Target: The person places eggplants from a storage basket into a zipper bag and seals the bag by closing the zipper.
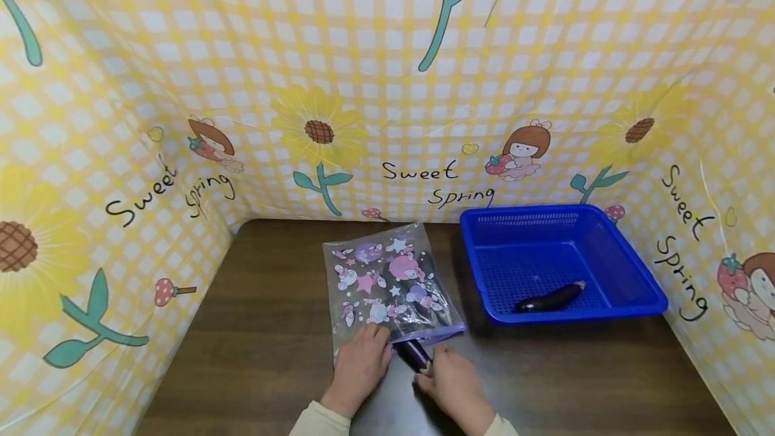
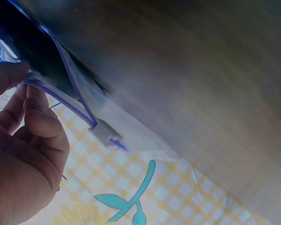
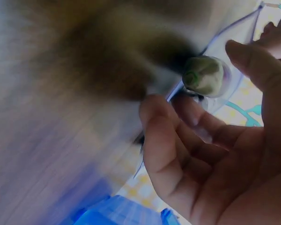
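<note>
A clear zip bag (image 1: 387, 281) with printed pink and purple cartoons lies on the table, its purple zip edge toward me. My left hand (image 1: 362, 363) pinches that edge between thumb and fingers; in the left wrist view the bag's mouth (image 2: 61, 70) gapes beside the left hand (image 2: 30, 140). An eggplant (image 1: 414, 355) points into the mouth, its far part inside the bag. My right hand (image 1: 454, 385) holds its stem end, thumb and curled fingers on either side. In the right wrist view the green stem cap (image 3: 203, 77) shows between the right hand's fingers (image 3: 161, 150).
A blue plastic basket (image 1: 569, 318) stands at the right back of the table, with another eggplant (image 1: 551, 298) lying in it. Yellow checked cloth (image 1: 387, 86) with flowers and lettering walls in the back and sides. The brown wooden table (image 1: 260, 328) extends left of the bag.
</note>
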### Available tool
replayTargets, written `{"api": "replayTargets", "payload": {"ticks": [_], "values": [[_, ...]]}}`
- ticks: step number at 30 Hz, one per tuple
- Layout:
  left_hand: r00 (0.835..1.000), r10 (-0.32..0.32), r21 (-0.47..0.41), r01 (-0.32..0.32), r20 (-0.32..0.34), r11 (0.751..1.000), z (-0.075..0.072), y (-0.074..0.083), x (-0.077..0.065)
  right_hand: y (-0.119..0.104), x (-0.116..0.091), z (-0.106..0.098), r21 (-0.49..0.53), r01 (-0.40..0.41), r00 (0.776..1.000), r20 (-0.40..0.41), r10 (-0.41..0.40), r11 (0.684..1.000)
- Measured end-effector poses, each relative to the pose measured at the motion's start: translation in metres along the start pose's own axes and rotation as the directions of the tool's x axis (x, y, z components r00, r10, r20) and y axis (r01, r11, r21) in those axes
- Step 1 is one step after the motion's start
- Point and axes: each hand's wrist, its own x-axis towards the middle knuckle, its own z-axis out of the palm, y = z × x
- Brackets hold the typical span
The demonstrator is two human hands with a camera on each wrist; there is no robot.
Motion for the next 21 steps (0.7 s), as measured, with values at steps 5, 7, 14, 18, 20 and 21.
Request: {"api": "replayTargets", "payload": {"ticks": [5,7,14,18,20,21], "values": [[1.0,0.003,-0.007,-0.003,-0.013,1.0,0.002,0.001,0.001,0.005,-0.008,-0.008,0.008,0.006,0.998,0.061,-0.006,1.0],[1.0,0.007,-0.005,-0.007,-0.019,1.0,0.003,0.001,0.001,0.004,-0.007,-0.006,-0.003,0.015,0.998,0.065,-0.015,1.0],[1.0,0.006,0.001,-0.006,-0.007,1.0,0.002,0.001,0.001,-0.008,0.008,0.008,-0.01,0.006,0.999,0.048,-0.006,1.0],[1.0,-0.002,0.002,0.002,0.018,1.0,0.001,0.001,0.001,-0.017,0.017,0.015,-0.007,-0.042,0.999,0.035,0.042,0.999],[1.0,-0.005,0.004,0.005,0.022,1.0,0.0,0.001,0.002,-0.021,0.021,0.019,-0.006,-0.047,0.999,0.018,0.048,0.999],[1.0,-0.007,0.006,0.006,0.024,1.0,0.0,0.001,0.002,-0.022,0.022,0.02,-0.005,-0.047,0.999,0.007,0.047,0.999]]}}
